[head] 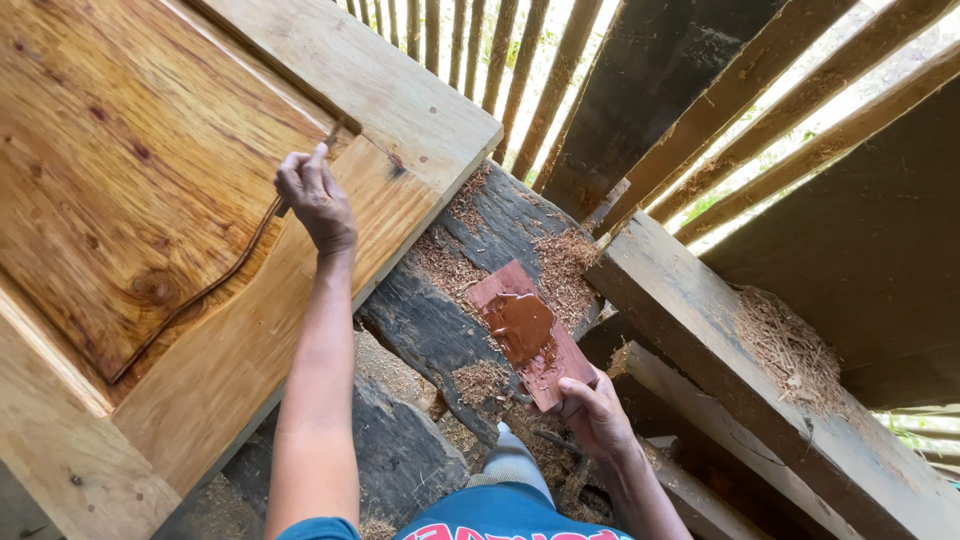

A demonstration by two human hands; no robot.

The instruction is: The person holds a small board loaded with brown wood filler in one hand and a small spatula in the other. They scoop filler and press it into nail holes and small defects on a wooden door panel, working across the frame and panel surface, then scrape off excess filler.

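My left hand point(315, 200) reaches out over a varnished wooden door panel point(130, 180) and grips a thin scraper-like tool point(333, 130), its tip resting on the door's pale frame near a groove. My right hand point(595, 412) holds the near end of a small reddish board point(500, 288) that carries a smear of brown filler paste point(520, 325). The board rests over a dark rough beam point(425, 320) strewn with wood shavings.
A pale timber beam point(700, 330) with a heap of shavings point(790, 350) runs diagonally on the right. Slatted wooden walls point(480, 50) stand behind, with daylight between the slats. Dark planks lean at the upper right. Sawdust covers the ground near my foot point(510, 460).
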